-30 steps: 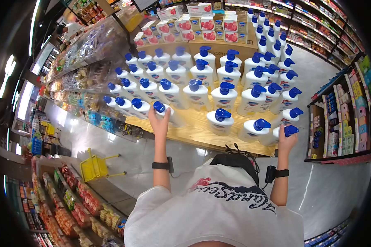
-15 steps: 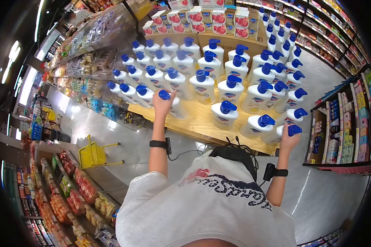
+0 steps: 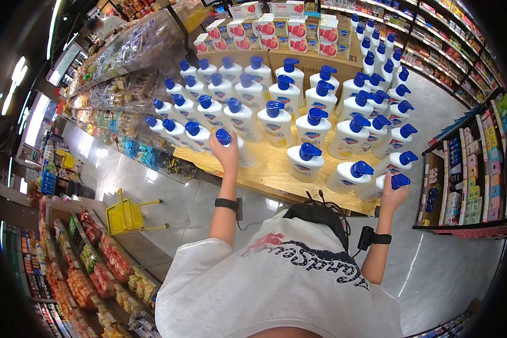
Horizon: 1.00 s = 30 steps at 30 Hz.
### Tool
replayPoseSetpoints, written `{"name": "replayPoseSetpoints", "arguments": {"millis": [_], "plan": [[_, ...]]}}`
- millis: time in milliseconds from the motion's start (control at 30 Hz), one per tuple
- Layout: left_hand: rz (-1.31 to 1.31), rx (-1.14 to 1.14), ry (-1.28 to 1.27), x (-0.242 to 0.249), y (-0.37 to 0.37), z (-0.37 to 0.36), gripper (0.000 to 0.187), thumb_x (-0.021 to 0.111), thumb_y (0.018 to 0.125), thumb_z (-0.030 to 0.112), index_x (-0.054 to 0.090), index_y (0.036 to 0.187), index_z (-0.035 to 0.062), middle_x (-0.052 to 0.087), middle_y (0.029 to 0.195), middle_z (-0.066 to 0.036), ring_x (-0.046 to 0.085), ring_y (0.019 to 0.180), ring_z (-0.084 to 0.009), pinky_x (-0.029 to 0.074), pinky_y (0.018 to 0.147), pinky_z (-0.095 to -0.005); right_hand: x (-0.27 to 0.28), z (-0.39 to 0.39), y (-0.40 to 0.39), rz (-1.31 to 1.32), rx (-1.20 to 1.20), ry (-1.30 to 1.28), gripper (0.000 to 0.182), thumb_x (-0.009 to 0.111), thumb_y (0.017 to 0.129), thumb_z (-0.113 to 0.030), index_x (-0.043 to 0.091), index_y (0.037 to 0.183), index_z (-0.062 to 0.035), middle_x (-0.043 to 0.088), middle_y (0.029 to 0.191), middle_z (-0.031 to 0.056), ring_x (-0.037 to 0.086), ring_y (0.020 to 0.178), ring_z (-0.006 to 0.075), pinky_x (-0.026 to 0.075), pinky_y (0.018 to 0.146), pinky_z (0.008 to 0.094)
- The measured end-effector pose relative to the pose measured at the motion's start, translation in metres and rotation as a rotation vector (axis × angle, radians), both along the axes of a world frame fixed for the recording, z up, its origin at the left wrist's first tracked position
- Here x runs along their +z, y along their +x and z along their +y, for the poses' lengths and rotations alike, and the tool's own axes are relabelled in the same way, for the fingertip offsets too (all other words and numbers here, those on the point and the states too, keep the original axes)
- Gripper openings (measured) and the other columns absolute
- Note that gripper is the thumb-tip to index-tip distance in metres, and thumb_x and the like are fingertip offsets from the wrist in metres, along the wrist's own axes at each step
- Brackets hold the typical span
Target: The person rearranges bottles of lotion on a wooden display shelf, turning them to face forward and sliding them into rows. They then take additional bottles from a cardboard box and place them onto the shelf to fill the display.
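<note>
Rows of white pump bottles with blue tops stand on a light wooden table (image 3: 273, 169). My left hand (image 3: 225, 152) is wrapped round the upper part of a bottle (image 3: 245, 152) at the table's front left, its blue pump (image 3: 223, 136) showing above the fingers. At the front right corner, my right hand (image 3: 393, 194) grips another bottle (image 3: 372, 188) just below its blue pump (image 3: 400, 181). Beside that one stands a front-row bottle (image 3: 343, 178), and a further bottle (image 3: 305, 163) stands between my two hands.
Boxes with red fruit pictures (image 3: 267, 42) are stacked on a carton (image 3: 315, 61) behind the bottles. Packed shelves (image 3: 467, 174) stand at the right. A yellow basket (image 3: 124, 217) is on the floor at the left, near snack shelves (image 3: 90, 276). Cables lie at my waist.
My left wrist and forearm have turned and shifted slightly right, with the hand still round its bottle. My right hand keeps its hold. The view has shifted slightly.
</note>
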State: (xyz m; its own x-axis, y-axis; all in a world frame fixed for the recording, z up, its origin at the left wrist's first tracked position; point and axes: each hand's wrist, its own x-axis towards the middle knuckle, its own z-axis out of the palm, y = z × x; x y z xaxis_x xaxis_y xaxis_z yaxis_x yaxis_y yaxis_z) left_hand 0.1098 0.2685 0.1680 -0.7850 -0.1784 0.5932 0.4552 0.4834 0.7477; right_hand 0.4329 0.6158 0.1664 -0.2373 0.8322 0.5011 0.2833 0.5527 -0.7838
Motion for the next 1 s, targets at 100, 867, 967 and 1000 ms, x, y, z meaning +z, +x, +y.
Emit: {"name": "replayPoseSetpoints", "arguments": {"millis": [100, 867, 967, 1000], "plan": [[0.001, -0.057, 0.032, -0.001, 0.008, 0.0, 0.037, 0.069, 0.08, 0.011, 0.051, 0.11, -0.0023, 0.051, 0.11, -0.018, 0.05, 0.103, -0.0349, 0.038, 0.09, -0.0428, 0.0, 0.0, 0.0, -0.008, 0.0, -0.007, 0.025, 0.076, 0.075, -0.018, 0.061, 0.084, 0.0005, 0.063, 0.082, 0.0123, 0.061, 0.075, 0.0248, 0.048, 0.071, 0.0357], [-0.016, -0.066, -0.001, -0.014, 0.025, -0.003, 0.053, 0.055, 0.088, 0.016, 0.034, 0.134, -0.0002, 0.033, 0.14, -0.023, 0.032, 0.13, -0.0398, 0.026, 0.108, -0.0442, 0.008, 0.0, 0.002, -0.016, 0.072, 0.002, 0.03, 0.075, 0.077, -0.021, 0.059, 0.085, 0.0027, 0.062, 0.081, 0.0144, 0.061, 0.074, 0.0271, 0.048, 0.07, 0.0381], [-0.014, -0.054, -0.009, -0.014, 0.026, -0.002, 0.054, 0.054, 0.088, 0.015, 0.034, 0.135, 0.0002, 0.033, 0.141, -0.023, 0.034, 0.129, -0.0393, 0.026, 0.108, -0.0441, 0.015, -0.004, 0.003, -0.033, 0.078, -0.012, 0.03, 0.075, 0.076, -0.022, 0.059, 0.085, 0.0022, 0.062, 0.081, 0.0149, 0.061, 0.073, 0.0279, 0.048, 0.069, 0.0386], [-0.016, -0.05, -0.014, -0.014, 0.026, -0.003, 0.054, 0.054, 0.088, 0.015, 0.033, 0.136, 0.0001, 0.033, 0.14, -0.023, 0.034, 0.129, -0.0393, 0.026, 0.108, -0.044, 0.008, 0.0, 0.005, -0.068, 0.071, -0.014, 0.032, 0.076, 0.075, -0.022, 0.059, 0.086, 0.0017, 0.062, 0.083, 0.0155, 0.06, 0.074, 0.0293, 0.048, 0.07, 0.0389]]}}
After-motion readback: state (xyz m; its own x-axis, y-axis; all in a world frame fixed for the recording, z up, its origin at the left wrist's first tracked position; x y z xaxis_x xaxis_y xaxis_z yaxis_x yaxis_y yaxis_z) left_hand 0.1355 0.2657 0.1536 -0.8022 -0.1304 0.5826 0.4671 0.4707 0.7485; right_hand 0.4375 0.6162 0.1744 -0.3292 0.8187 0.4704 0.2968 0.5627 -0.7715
